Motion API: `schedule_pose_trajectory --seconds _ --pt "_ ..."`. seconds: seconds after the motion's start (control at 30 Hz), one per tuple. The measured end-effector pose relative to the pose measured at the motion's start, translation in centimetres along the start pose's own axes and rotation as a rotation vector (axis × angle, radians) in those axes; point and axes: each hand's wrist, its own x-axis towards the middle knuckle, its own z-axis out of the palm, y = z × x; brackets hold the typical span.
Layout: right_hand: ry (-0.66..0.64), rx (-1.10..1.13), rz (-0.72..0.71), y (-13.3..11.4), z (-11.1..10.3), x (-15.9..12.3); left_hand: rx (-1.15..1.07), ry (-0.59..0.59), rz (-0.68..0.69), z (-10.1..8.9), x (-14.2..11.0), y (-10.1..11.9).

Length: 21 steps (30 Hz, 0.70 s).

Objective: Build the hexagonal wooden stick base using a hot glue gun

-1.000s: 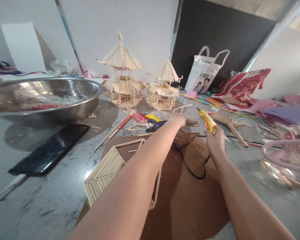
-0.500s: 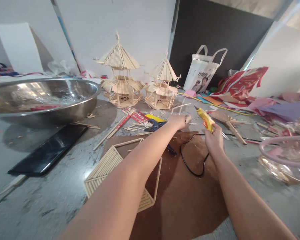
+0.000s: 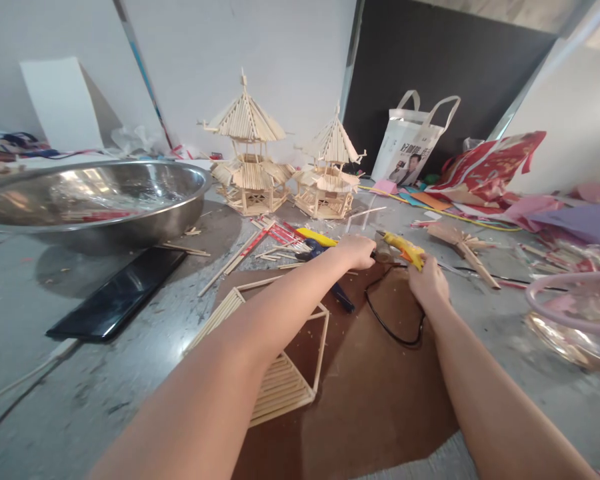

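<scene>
My right hand (image 3: 430, 280) is closed around the handle of a yellow hot glue gun (image 3: 403, 248), whose nozzle points left. Just left of the nozzle, my left hand (image 3: 357, 253) is closed; a small dark end shows at its fingertips, but what it holds I cannot make out. Below my left forearm lies a frame of wooden sticks (image 3: 283, 383), partly filled with parallel sticks and partly hidden by the arm. Blue-handled pliers (image 3: 341, 297) lie under my left wrist. A black cord (image 3: 395, 341) loops over the brown board (image 3: 380, 413).
Two stick pagodas (image 3: 253, 177) stand at the back. A steel basin (image 3: 180, 210) and a black phone (image 3: 117, 297) are on the left. Loose sticks (image 3: 235, 260) lie mid-table. To the right are a white bag (image 3: 405, 143), coloured paper (image 3: 570, 217) and a pink-rimmed clear container (image 3: 575, 327).
The glue gun has tilted flatter, its nozzle coming lower and left toward my left hand. My left hand's pale object no longer shows. The whole view has shifted slightly.
</scene>
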Motion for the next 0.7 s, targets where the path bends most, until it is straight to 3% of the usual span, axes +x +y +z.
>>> schedule_pose_trajectory --seconds 0.2,0.4,0.53,0.63,0.7 --pt "-0.022 -0.091 -0.007 -0.4 -0.3 -0.3 0.064 0.047 -0.026 -1.4 -2.3 -0.3" --pt "0.042 -0.131 -0.016 -0.7 -0.7 -0.9 0.034 0.220 -0.013 -5.6 -7.5 -2.9" --pt "0.193 -0.098 -0.146 -1.3 -1.3 -1.5 -0.041 0.233 -0.283 -7.4 -13.3 -6.3" --pt "0.269 -0.056 -0.309 -2.0 -1.6 -2.1 -0.022 0.195 -0.499 -6.9 -17.5 -8.4" --pt "0.244 -0.013 -0.417 -2.4 -1.7 -2.6 -0.018 0.151 -0.566 -6.1 -19.4 -9.3"
